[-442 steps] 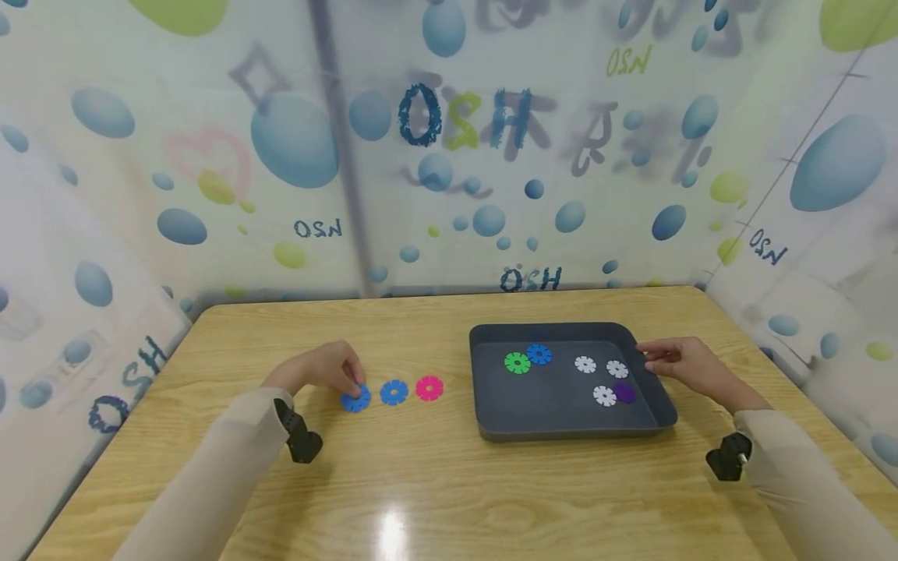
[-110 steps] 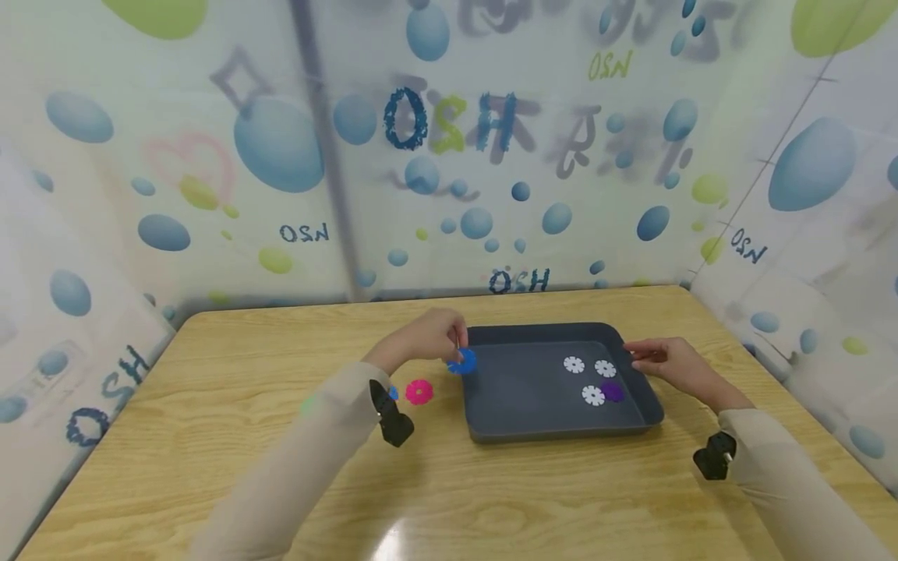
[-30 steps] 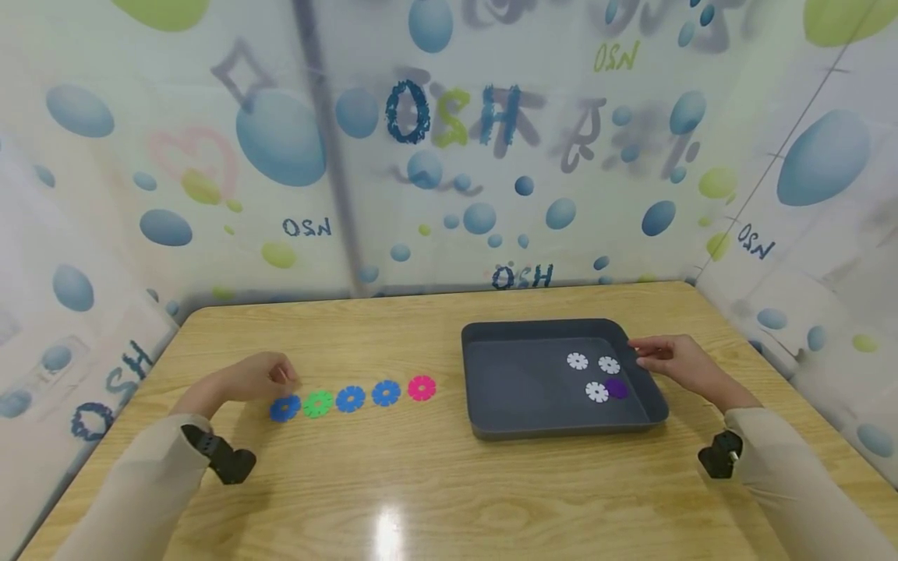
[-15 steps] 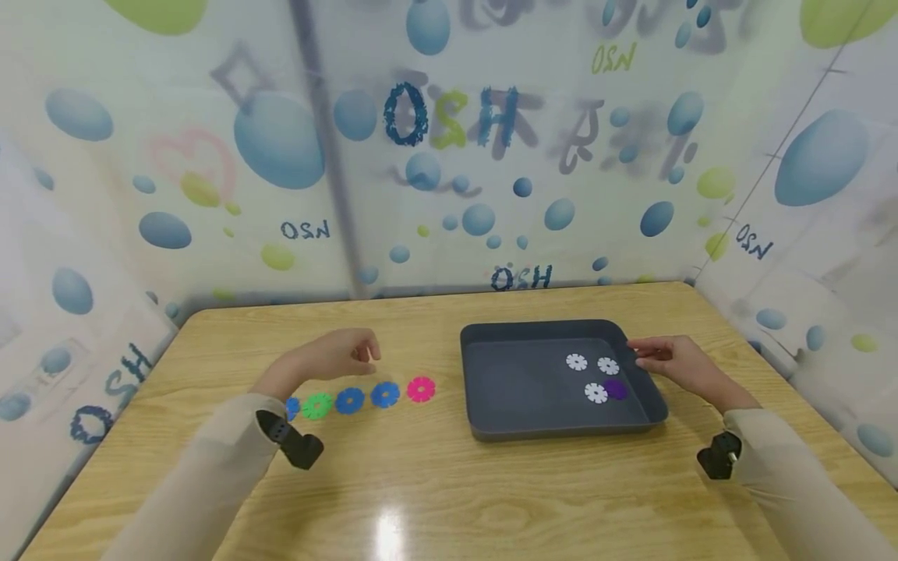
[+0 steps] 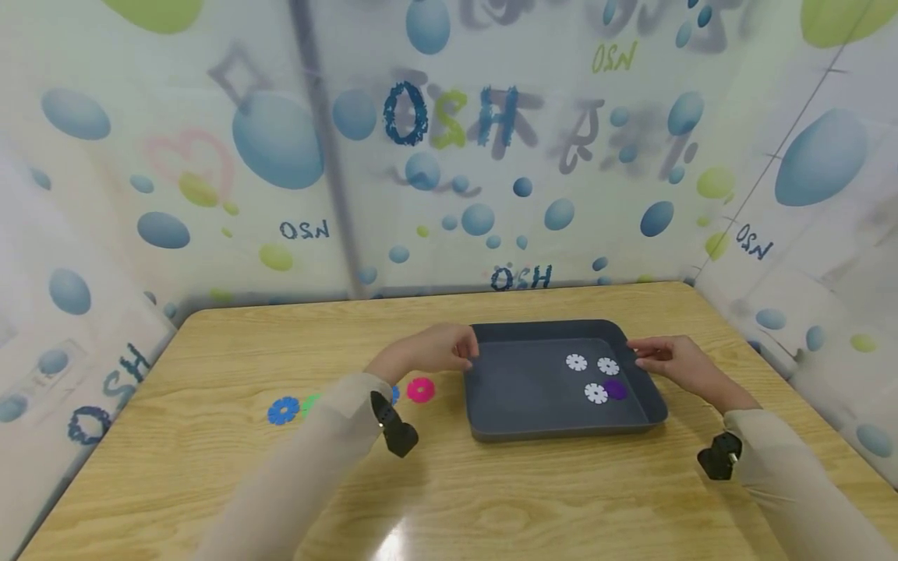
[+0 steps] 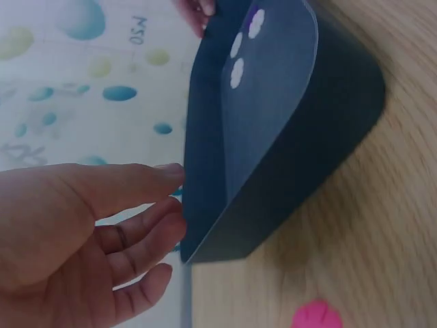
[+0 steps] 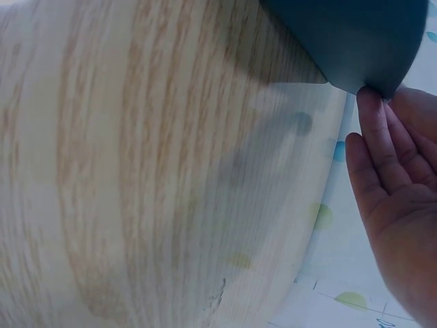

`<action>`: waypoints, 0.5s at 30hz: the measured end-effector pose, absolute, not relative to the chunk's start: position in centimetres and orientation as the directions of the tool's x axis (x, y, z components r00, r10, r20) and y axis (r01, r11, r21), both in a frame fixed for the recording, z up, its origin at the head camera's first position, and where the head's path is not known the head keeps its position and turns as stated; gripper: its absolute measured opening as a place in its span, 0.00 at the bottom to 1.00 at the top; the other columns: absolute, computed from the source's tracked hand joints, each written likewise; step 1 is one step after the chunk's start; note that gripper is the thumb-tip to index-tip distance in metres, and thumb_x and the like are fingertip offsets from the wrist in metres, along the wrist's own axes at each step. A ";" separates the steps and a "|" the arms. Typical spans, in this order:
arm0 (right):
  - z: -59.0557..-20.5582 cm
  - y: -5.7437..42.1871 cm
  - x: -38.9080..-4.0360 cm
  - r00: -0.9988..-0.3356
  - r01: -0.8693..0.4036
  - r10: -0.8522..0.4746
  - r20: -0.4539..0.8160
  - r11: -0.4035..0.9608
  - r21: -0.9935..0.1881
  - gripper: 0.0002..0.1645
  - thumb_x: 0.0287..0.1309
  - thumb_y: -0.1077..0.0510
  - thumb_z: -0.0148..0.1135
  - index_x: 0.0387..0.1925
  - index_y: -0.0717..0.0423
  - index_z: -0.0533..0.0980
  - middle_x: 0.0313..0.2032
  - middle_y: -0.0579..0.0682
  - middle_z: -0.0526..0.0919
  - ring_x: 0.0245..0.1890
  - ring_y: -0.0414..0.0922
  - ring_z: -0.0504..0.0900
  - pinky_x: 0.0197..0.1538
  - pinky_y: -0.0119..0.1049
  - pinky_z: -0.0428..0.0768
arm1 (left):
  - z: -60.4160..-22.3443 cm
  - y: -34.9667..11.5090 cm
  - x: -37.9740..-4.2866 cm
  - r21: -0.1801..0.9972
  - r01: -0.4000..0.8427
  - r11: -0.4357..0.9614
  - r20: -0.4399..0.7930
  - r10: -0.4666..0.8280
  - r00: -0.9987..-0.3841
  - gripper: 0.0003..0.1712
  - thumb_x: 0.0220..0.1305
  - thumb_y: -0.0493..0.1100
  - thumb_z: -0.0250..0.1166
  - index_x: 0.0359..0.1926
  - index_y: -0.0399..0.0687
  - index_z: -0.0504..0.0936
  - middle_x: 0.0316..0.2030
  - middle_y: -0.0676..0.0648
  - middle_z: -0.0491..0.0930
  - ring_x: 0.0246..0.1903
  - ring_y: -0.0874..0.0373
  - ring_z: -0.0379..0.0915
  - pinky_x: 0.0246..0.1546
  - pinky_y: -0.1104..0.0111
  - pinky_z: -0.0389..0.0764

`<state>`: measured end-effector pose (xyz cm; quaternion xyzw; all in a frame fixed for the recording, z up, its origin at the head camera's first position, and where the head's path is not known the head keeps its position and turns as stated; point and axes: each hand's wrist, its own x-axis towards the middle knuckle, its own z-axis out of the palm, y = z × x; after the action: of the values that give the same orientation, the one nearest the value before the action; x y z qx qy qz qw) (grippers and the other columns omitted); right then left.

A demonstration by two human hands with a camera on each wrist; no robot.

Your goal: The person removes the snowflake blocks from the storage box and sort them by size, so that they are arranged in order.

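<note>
My left hand point(image 5: 438, 348) is over the left rim of a dark grey tray point(image 5: 519, 397), its fingers loosely bent with nothing between them. My right hand point(image 5: 677, 365) pinches the tray's right rim; in the right wrist view the fingers point(image 7: 379, 140) lie against the outer wall and the thumb goes behind it. Inside the tray, towards the right, lie three white notched discs point(image 5: 577, 362) and a purple disc point(image 5: 616, 389), one white disc overlapping the purple one. Left of the tray runs a row with a pink disc point(image 5: 421, 390), a green disc point(image 5: 309, 403) and a blue disc point(image 5: 284, 411).
The left sleeve point(image 5: 330, 436) covers part of the row of discs, where a sliver of another blue disc point(image 5: 396, 394) shows. A wooden table point(image 5: 491, 499) carries everything. Printed curtains point(image 5: 449, 218) hang behind it and at both sides.
Earlier, a green and a blue disc left the tray and joined the row. Over the last second my left hand moved right, from the row's left end to the tray. My right hand stayed put.
</note>
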<state>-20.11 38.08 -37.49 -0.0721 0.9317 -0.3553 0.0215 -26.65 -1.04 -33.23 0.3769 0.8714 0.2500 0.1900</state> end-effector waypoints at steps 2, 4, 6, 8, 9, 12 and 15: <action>-37.5 38.1 -20.1 -0.988 -0.120 -0.152 0.011 0.734 -0.669 0.23 0.59 0.64 0.57 0.54 0.73 0.69 0.47 0.68 0.75 0.42 0.55 0.78 0.39 0.36 0.78 | -33.6 0.3 -26.8 0.575 0.556 0.600 -0.163 0.750 -0.641 0.07 0.60 0.36 0.62 0.39 0.44 0.75 0.35 0.50 0.75 0.37 0.58 0.71 0.39 0.69 0.73; -37.5 38.1 -20.0 -0.988 -0.119 -0.153 0.009 0.732 -0.670 0.23 0.59 0.64 0.57 0.54 0.73 0.69 0.47 0.68 0.75 0.42 0.55 0.78 0.39 0.36 0.78 | -33.8 1.6 -27.0 0.574 0.547 0.609 -0.184 0.747 -0.639 0.07 0.61 0.37 0.61 0.40 0.45 0.75 0.36 0.50 0.75 0.38 0.59 0.71 0.39 0.69 0.73; -37.5 38.1 -20.0 -0.988 -0.121 -0.153 0.011 0.732 -0.671 0.23 0.59 0.64 0.57 0.54 0.73 0.69 0.47 0.68 0.75 0.42 0.55 0.78 0.39 0.35 0.78 | -34.0 2.7 -27.2 0.582 0.538 0.609 -0.196 0.748 -0.635 0.07 0.61 0.37 0.61 0.41 0.45 0.75 0.38 0.50 0.75 0.39 0.58 0.71 0.40 0.68 0.73; -37.6 38.1 -20.0 -0.988 -0.121 -0.152 0.013 0.731 -0.671 0.23 0.59 0.65 0.57 0.54 0.73 0.69 0.47 0.68 0.75 0.42 0.55 0.78 0.39 0.35 0.78 | -34.2 3.6 -27.4 0.605 0.523 0.601 -0.201 0.750 -0.630 0.08 0.62 0.38 0.60 0.42 0.45 0.74 0.39 0.49 0.74 0.40 0.58 0.71 0.39 0.68 0.73; -37.6 38.2 -20.0 -0.988 -0.122 -0.153 0.013 0.732 -0.671 0.23 0.59 0.65 0.57 0.54 0.73 0.69 0.47 0.68 0.75 0.42 0.54 0.78 0.39 0.34 0.78 | -34.3 4.0 -27.5 0.616 0.513 0.598 -0.201 0.749 -0.631 0.08 0.62 0.38 0.60 0.43 0.45 0.74 0.39 0.49 0.74 0.41 0.58 0.71 0.40 0.68 0.73; -37.5 38.2 -20.1 -0.987 -0.128 -0.158 0.016 0.733 -0.669 0.23 0.59 0.65 0.57 0.54 0.73 0.69 0.47 0.68 0.75 0.42 0.54 0.78 0.39 0.34 0.78 | -34.7 5.3 -27.7 0.657 0.477 0.584 -0.200 0.745 -0.637 0.09 0.62 0.37 0.60 0.43 0.42 0.74 0.40 0.48 0.74 0.42 0.57 0.71 0.40 0.68 0.73; -37.4 38.2 -20.1 -0.986 -0.138 -0.166 0.021 0.737 -0.662 0.22 0.58 0.66 0.57 0.54 0.73 0.69 0.47 0.68 0.76 0.42 0.55 0.78 0.39 0.34 0.78 | -35.1 6.5 -27.8 0.684 0.448 0.576 -0.193 0.735 -0.650 0.10 0.61 0.35 0.60 0.44 0.39 0.75 0.41 0.46 0.75 0.42 0.55 0.71 0.41 0.68 0.72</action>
<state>-20.09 38.15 -37.44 -0.0815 0.9317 -0.3535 0.0195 -27.79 6.54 -35.07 0.3456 0.8558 0.3044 0.2355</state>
